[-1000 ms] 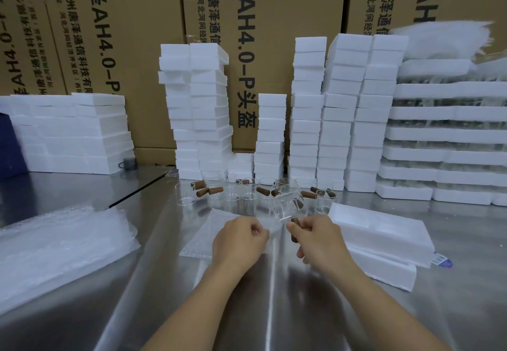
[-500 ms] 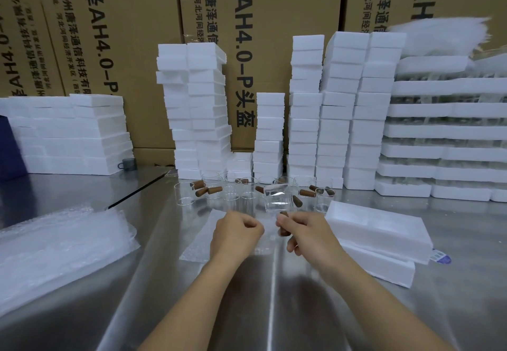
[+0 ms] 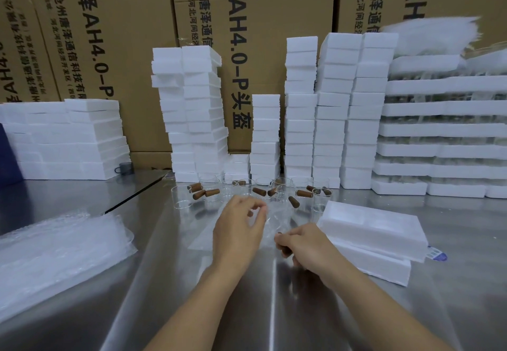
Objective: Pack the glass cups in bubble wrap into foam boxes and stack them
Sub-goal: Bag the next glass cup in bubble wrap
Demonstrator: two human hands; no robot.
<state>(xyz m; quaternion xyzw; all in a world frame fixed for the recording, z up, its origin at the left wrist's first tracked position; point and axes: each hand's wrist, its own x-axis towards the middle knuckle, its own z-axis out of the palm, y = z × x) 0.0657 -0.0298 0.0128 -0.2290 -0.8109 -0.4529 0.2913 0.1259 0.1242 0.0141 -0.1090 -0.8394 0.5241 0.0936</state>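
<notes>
**Two bare hands at the packing table (image 3: 274,309)**

At the far left a pile of bubble wrap (image 3: 60,249) lay on the table, with a low stack of foam boxes (image 3: 68,139) behind it. The left hand (image 3: 238,230) hovered over a loose bubble wrap sheet (image 3: 203,241). Its fingers were curled, thumb near forefinger, but I could not tell whether they pinched anything. Between the hands sat the glass cup (image 3: 274,221), blurred. The right hand (image 3: 307,246) had its fingers wrapped round the brown handle (image 3: 284,249). A row of cups (image 3: 181,197) stood behind. Further right, a foam box (image 3: 370,230) rested on another white piece.
</notes>
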